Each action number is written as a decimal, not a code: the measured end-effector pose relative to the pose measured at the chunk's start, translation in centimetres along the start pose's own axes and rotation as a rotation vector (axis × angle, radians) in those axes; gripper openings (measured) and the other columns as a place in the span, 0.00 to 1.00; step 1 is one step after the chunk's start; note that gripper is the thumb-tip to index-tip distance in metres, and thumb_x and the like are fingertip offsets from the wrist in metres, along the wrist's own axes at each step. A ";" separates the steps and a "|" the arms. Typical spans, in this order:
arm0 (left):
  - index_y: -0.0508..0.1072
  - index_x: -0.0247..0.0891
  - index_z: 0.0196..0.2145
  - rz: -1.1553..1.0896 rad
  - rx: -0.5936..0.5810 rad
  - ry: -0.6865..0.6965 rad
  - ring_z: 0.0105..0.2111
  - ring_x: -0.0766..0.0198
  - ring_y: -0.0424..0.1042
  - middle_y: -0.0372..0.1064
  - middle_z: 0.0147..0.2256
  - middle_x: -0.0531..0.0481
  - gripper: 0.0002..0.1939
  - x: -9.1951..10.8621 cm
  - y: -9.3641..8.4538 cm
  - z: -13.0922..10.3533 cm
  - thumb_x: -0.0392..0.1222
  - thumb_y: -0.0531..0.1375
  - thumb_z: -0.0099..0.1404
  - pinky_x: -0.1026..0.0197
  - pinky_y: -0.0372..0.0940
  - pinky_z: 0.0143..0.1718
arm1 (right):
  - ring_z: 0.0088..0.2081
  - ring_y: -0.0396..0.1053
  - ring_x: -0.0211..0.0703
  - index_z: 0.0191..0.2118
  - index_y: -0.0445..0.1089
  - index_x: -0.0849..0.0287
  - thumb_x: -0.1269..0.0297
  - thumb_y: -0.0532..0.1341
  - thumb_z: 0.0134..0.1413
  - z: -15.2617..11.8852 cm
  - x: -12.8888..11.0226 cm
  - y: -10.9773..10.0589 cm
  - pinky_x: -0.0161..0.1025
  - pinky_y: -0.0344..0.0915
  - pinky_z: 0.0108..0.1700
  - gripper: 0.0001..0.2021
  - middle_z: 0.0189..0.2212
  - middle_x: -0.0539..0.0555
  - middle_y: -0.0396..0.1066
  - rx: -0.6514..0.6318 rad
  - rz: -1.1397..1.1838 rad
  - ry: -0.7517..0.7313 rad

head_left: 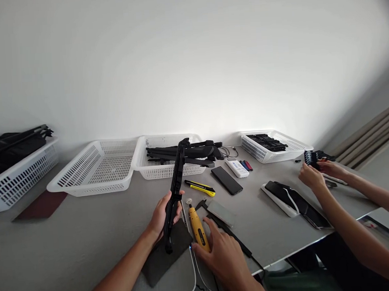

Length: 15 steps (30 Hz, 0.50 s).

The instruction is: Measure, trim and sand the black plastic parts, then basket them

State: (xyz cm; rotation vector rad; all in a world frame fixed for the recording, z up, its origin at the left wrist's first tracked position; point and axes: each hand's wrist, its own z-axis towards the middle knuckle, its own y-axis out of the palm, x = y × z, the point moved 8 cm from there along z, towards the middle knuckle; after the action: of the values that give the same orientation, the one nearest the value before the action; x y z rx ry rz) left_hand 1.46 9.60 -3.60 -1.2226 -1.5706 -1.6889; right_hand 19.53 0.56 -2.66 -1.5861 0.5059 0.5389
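My left hand (164, 215) is closed around a long black plastic strip (175, 190), which it holds up at a slant over the table. Below that hand lies a dark grey sanding sheet or cloth (168, 254); which of the two I cannot tell. My right hand (226, 255) is over a yellow rotary tool (197, 226) with a small pale disc at its tip. Its thumb and forefinger are apart on either side of the tool's lower end, not closed on it. Black calipers (229, 231) and a clear plastic bag (221, 213) lie just beyond.
A yellow utility knife (200, 187), a black phone (227, 180) and a white box (237, 168) lie ahead. White baskets (165, 171) line the wall, some holding black parts. At right, a co-worker's hands (311, 175) hold a black part. Cables run near my right hand.
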 end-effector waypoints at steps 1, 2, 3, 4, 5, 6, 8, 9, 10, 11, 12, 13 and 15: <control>0.74 0.32 0.54 0.000 0.005 0.000 0.14 0.70 0.59 0.66 0.21 0.56 0.34 0.1 -0.1 0.0 0.67 0.60 0.67 0.67 0.51 0.15 | 0.34 0.74 0.58 0.67 0.71 0.61 0.55 0.68 0.54 0.5 -0.4 0.0 0.43 0.61 0.35 0.35 0.30 0.57 0.77 0.005 -0.028 0.010; 0.74 0.32 0.53 -0.002 0.008 -0.001 0.14 0.70 0.58 0.66 0.21 0.56 0.35 0.1 -0.1 0.0 0.68 0.60 0.67 0.67 0.50 0.15 | 0.34 0.74 0.58 0.65 0.72 0.63 0.58 0.66 0.53 1.0 -0.6 0.0 0.43 0.61 0.35 0.33 0.29 0.58 0.77 -0.004 -0.012 0.022; 0.74 0.32 0.53 -0.006 0.013 0.000 0.14 0.70 0.58 0.66 0.20 0.56 0.35 0.1 -0.1 0.0 0.68 0.60 0.67 0.67 0.50 0.15 | 0.33 0.74 0.56 0.63 0.73 0.64 0.58 0.65 0.54 1.5 -0.5 -0.1 0.42 0.61 0.34 0.31 0.28 0.56 0.76 -0.034 0.061 0.040; 0.74 0.32 0.53 -0.013 0.018 0.001 0.14 0.70 0.58 0.65 0.20 0.56 0.35 0.2 -0.2 0.0 0.69 0.60 0.67 0.67 0.50 0.15 | 0.30 0.72 0.53 0.62 0.73 0.65 0.57 0.64 0.55 1.8 -0.2 0.0 0.41 0.61 0.32 0.31 0.25 0.54 0.73 -0.087 0.188 0.062; 0.74 0.33 0.53 -0.020 0.025 0.006 0.14 0.70 0.57 0.65 0.20 0.57 0.35 0.2 -0.2 0.0 0.69 0.59 0.67 0.67 0.49 0.14 | 0.26 0.70 0.50 0.64 0.71 0.65 0.53 0.63 0.57 1.9 0.0 0.1 0.39 0.61 0.29 0.32 0.23 0.52 0.71 -0.148 0.355 0.083; 0.74 0.33 0.52 -0.027 0.033 0.013 0.14 0.70 0.57 0.65 0.20 0.57 0.34 0.3 -0.3 0.0 0.69 0.58 0.68 0.67 0.49 0.14 | 0.23 0.67 0.46 0.66 0.68 0.64 0.48 0.61 0.59 1.7 0.3 0.1 0.38 0.60 0.26 0.34 0.24 0.51 0.71 -0.207 0.544 0.103; 0.75 0.34 0.52 -0.036 0.046 0.027 0.14 0.70 0.57 0.65 0.20 0.57 0.33 0.4 -0.3 0.0 0.68 0.57 0.69 0.67 0.49 0.15 | 0.22 0.62 0.40 0.73 0.58 0.58 0.42 0.59 0.63 0.9 0.5 -0.1 0.36 0.57 0.21 0.39 0.36 0.54 0.74 -0.268 0.881 0.100; 0.75 0.34 0.52 -0.040 0.050 0.034 0.14 0.70 0.57 0.65 0.20 0.57 0.32 0.5 -0.3 0.0 0.67 0.57 0.70 0.67 0.50 0.15 | 0.23 0.62 0.38 0.75 0.54 0.54 0.41 0.60 0.64 0.3 0.5 -0.4 0.35 0.58 0.21 0.40 0.44 0.57 0.74 -0.274 1.007 0.081; 0.75 0.34 0.53 -0.045 0.051 0.037 0.14 0.70 0.58 0.65 0.20 0.57 0.31 0.5 -0.3 -0.1 0.66 0.57 0.70 0.68 0.50 0.16 | 0.25 0.63 0.37 0.75 0.52 0.49 0.43 0.62 0.63 -0.5 0.5 -0.5 0.36 0.60 0.23 0.40 0.51 0.58 0.72 -0.281 1.101 0.053; 0.75 0.34 0.53 -0.053 0.051 0.037 0.14 0.70 0.58 0.65 0.21 0.57 0.31 0.4 -0.3 -0.1 0.66 0.57 0.71 0.68 0.51 0.16 | 0.28 0.65 0.37 0.75 0.52 0.45 0.46 0.65 0.61 -1.2 0.3 -0.5 0.36 0.63 0.27 0.41 0.55 0.58 0.70 -0.292 1.167 0.024; 0.74 0.34 0.53 -0.062 0.050 0.035 0.14 0.70 0.58 0.65 0.21 0.57 0.32 0.4 -0.3 0.0 0.66 0.57 0.71 0.68 0.51 0.16 | 0.31 0.66 0.38 0.75 0.52 0.43 0.49 0.68 0.58 -2.1 0.2 -0.3 0.37 0.65 0.30 0.43 0.55 0.57 0.69 -0.319 1.210 0.003; 0.74 0.34 0.54 -0.073 0.050 0.032 0.14 0.70 0.57 0.65 0.20 0.57 0.32 0.3 -0.3 0.0 0.67 0.57 0.70 0.68 0.50 0.15 | 0.33 0.66 0.39 0.75 0.52 0.42 0.53 0.71 0.54 -3.0 0.0 0.1 0.37 0.65 0.33 0.46 0.54 0.56 0.69 -0.358 1.234 -0.003; 0.73 0.34 0.54 -0.098 0.049 0.028 0.13 0.70 0.57 0.64 0.20 0.57 0.33 0.1 -0.4 0.1 0.68 0.58 0.69 0.67 0.49 0.15 | 0.35 0.66 0.40 0.75 0.52 0.41 0.58 0.73 0.47 -4.6 -0.3 1.3 0.37 0.64 0.36 0.51 0.49 0.54 0.70 -0.443 1.236 0.019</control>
State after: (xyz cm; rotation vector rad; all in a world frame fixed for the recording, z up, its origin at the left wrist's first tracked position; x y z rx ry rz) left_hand 1.14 9.74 -3.73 -1.1093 -1.6688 -1.7105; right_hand 18.69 -4.11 -3.22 -1.5367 1.4678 1.6403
